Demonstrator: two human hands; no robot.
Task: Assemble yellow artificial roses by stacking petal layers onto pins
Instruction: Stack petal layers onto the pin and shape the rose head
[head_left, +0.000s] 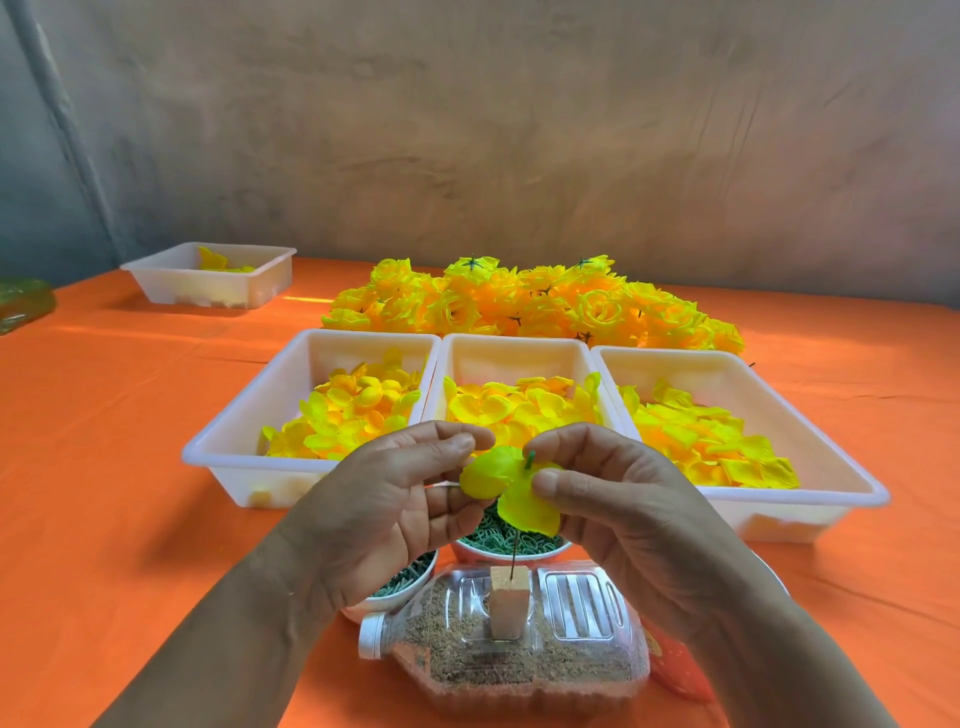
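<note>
Head view, seen from beside the table: the left hand (384, 499) and right hand (618, 499) both pinch the yellow petal layer (524, 499) right over the thin spike (513, 553) in the wooden block (510, 600). A green pin (529, 460) pokes through the petals. Best to hold the hole centred, push squarely, and avoid creasing the 2 lobes.

I am seeing a mottled grey-brown wall (519, 130) rising behind the table (857, 374), which is wearing a creased orange cloth (104, 426); a pale bar (54, 114) is slanting up at far left, and a sunlight strip (306, 300) is lying across the cloth
</note>
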